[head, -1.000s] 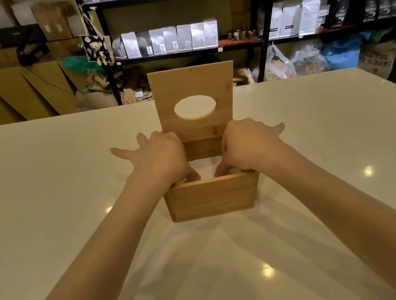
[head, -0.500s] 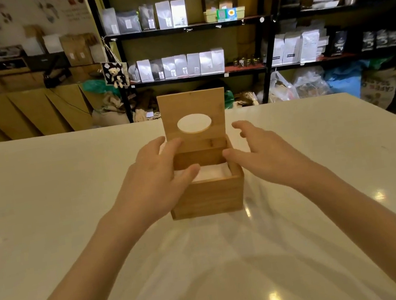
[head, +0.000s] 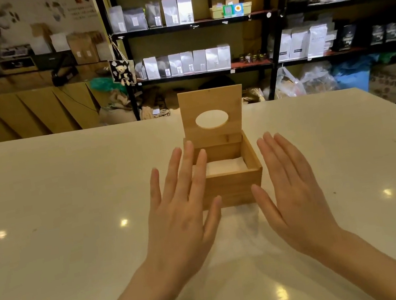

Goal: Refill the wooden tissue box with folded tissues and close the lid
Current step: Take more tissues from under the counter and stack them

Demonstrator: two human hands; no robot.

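Both hands have drawn back out of the box since half a second ago and now hover flat, fingers spread, grip apart and holding nothing. Nearest, the two bare forearms run off the bottom edge, so elbows and sleeves are cut off. Left hand [head: 180, 219] hangs palm down over the near left corner of the wooden tissue box [head: 233, 188], its fingertips covering that corner and part of the left wall; whether they touch the wood cannot be told. Right hand [head: 293, 194] sits just to the right of the box, apart from it, with bare worktop [head: 48, 223] beneath. Inside the box the folded tissues [head: 225, 166] lie as a white stack low against the bottom, their left edge hidden behind the left fingers. Farther back the lid [head: 212, 111] stands upright on the far wall, its oval opening showing pale worktop through it, and the box is not yet closed. Wide open surface stretches left, right and behind the box out to the far edge. Beyond that, dark shelves [head: 193, 24] carry pale bags, blurred and hard to read.
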